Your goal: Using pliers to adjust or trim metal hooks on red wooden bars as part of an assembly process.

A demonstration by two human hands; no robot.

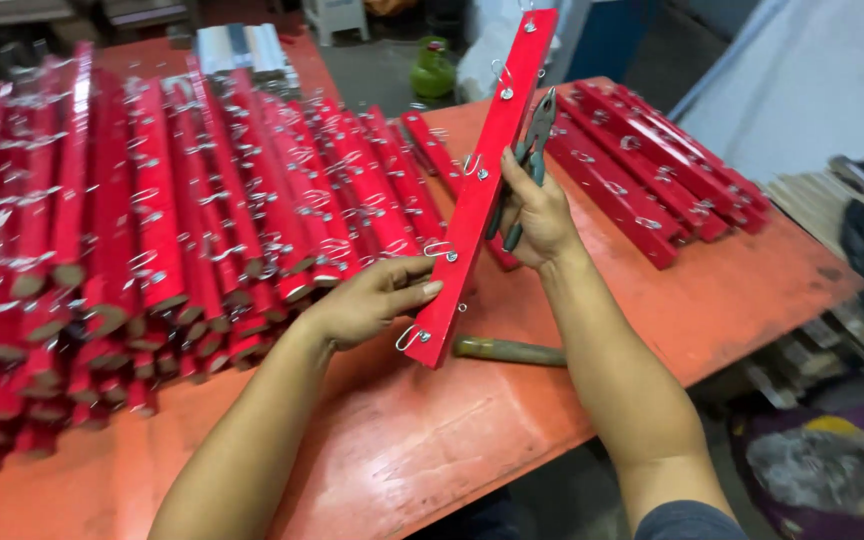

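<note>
The red table carries a big heap of red strips on the left and a small stack on the right. 1 strip with wire hooks is held tilted above the table, the left hand gripping its lower end and the right hand closed on pliers beside it. As I judge it, the pliers could slip off a hook, or the strip could twist loose and drop onto the wooden handle below.

A worn orange table stands on a grey floor beside a green gas cylinder.
</note>
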